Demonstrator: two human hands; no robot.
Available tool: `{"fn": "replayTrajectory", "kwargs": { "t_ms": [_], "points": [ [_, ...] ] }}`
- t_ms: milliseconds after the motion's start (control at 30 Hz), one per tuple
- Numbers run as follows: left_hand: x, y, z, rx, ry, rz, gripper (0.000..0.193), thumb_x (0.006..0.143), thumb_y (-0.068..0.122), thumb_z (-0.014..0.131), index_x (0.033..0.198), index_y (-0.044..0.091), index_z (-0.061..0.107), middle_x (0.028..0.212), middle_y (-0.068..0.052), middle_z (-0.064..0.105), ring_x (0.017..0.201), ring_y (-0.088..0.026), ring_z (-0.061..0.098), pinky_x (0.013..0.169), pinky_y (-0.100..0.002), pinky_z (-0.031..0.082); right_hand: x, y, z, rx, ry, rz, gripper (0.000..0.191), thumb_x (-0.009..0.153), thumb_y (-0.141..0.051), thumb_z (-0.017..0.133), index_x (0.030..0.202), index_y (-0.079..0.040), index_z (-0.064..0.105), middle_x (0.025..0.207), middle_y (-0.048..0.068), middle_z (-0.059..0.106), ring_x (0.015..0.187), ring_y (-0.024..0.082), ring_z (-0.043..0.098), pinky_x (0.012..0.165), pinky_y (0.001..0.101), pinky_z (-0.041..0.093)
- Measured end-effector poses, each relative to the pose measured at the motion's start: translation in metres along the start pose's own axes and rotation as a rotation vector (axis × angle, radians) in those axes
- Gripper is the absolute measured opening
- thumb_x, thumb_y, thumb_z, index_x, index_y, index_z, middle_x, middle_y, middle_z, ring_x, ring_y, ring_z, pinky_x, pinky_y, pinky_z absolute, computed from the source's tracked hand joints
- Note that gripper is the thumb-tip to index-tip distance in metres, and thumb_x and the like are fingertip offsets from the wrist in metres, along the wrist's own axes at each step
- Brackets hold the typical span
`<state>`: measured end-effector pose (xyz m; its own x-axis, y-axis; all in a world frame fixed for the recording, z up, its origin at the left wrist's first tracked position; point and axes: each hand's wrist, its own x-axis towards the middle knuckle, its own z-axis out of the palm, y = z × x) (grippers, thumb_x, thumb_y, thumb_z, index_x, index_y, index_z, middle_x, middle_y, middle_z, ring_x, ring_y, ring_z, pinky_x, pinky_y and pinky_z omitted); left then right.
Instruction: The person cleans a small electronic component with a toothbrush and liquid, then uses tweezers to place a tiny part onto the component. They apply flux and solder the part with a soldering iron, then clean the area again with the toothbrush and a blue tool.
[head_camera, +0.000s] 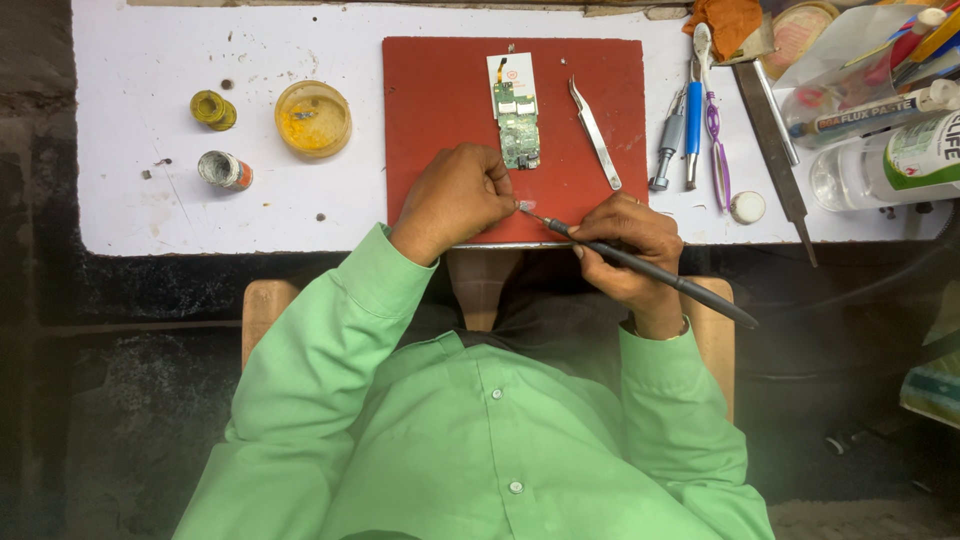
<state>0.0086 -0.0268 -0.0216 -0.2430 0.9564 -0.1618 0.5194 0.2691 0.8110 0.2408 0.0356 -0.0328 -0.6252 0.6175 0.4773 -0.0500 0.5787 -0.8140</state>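
A green phone circuit board (517, 120) with a white part at its top lies on a red mat (440, 90). My left hand (455, 198) rests curled on the mat's near edge, just below the board, its fingertips pinching something small and pale. My right hand (628, 250) grips a thin dark tool (690, 288) like a pen; the tool's metal tip (530, 212) meets my left fingertips. Metal tweezers (596, 135) lie on the mat to the right of the board.
On the white table (150, 60): a round dish of yellow paste (313, 118), a solder spool (213, 109) and a small tin (224, 170) at left; screwdrivers (690, 130), a metal file (775, 140), a clear bottle (890, 160) and tubes at right.
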Motion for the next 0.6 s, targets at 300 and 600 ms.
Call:
{"fn": "replayTrajectory", "kwargs": {
  "t_ms": [300, 600],
  "points": [
    [-0.0012, -0.0006, -0.0018, -0.019, -0.010, 0.003, 0.010, 0.073, 0.013, 0.076, 0.070, 0.007, 0.068, 0.061, -0.005, 0.070, 0.055, -0.015, 0.068, 0.056, -0.032, 0.053, -0.0004, 0.0013, -0.0005, 0.009, -0.010, 0.002, 0.018, 0.074, 0.007, 0.074, 0.092, 0.002, 0.074, 0.085, 0.011, 0.069, 0.076, 0.017, 0.066, 0.066, 0.0255, 0.051],
    [-0.0004, -0.0014, -0.0012, -0.029, -0.008, 0.020, 0.010, 0.073, 0.013, 0.075, 0.070, 0.007, 0.068, 0.061, -0.005, 0.070, 0.055, -0.015, 0.068, 0.056, -0.031, 0.053, 0.0005, 0.0013, 0.0001, -0.012, -0.006, 0.009, 0.018, 0.074, 0.008, 0.073, 0.092, 0.003, 0.074, 0.085, 0.011, 0.069, 0.076, 0.016, 0.066, 0.066, 0.0255, 0.051]
  ]
}}
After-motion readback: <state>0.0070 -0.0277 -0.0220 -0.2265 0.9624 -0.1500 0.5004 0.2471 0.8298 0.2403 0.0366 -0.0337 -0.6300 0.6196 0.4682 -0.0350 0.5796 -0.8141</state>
